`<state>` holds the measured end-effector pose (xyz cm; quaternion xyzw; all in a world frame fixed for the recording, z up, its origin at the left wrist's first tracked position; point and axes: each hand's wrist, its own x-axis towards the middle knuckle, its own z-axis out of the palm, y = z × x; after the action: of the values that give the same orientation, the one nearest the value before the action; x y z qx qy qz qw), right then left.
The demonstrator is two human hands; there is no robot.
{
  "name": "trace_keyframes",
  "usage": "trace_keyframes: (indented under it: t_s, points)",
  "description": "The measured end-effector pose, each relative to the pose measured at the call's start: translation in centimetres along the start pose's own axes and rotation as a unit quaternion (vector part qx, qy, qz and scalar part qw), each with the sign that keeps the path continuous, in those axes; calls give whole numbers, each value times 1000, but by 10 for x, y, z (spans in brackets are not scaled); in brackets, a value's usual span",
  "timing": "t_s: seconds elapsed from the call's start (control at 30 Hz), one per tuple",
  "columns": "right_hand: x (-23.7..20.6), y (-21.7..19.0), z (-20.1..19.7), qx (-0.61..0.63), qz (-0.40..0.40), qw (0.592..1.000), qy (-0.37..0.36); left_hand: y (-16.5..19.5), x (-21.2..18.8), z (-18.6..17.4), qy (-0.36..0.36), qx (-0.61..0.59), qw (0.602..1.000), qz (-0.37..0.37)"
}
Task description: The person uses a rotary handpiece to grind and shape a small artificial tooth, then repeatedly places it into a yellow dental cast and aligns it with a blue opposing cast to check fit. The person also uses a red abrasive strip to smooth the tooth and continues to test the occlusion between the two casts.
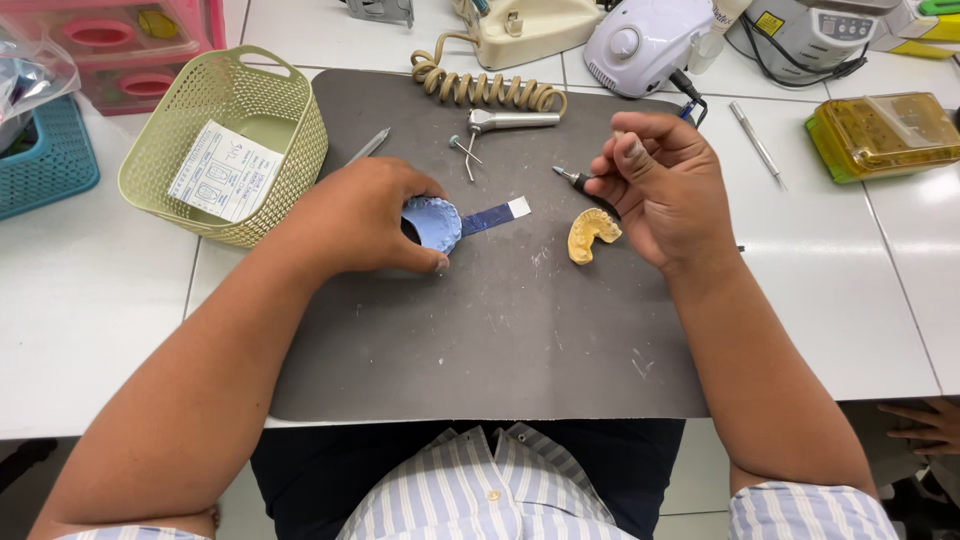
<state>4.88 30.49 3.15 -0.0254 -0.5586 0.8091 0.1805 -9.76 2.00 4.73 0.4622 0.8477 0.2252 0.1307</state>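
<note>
Your left hand closes its fingers around the blue impression tray on the grey mat, your right hand pinches the handpiece; steady both wrists on the mat beside the yellow cast.

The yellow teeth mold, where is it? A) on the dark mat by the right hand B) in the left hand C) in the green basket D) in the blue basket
A: the yellow dental cast lies on the dark mat, just beside the right hand; the left hand holds a blue impression tray instead.
</note>
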Motion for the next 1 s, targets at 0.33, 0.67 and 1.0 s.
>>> trace_keyframes:
  t_s: [0.33,0.67,1.0]
  points:
    - [-20,8,22,-84,-6,994,-67,34,3,44,41,-552,827,-97]
    - [-33,11,30,11,69,992,-104,38,-10,59,-54,-798,600,-9]
    - [-17,-51,19,-551,35,834,2,31,-4,24,2,-180,978,-105]
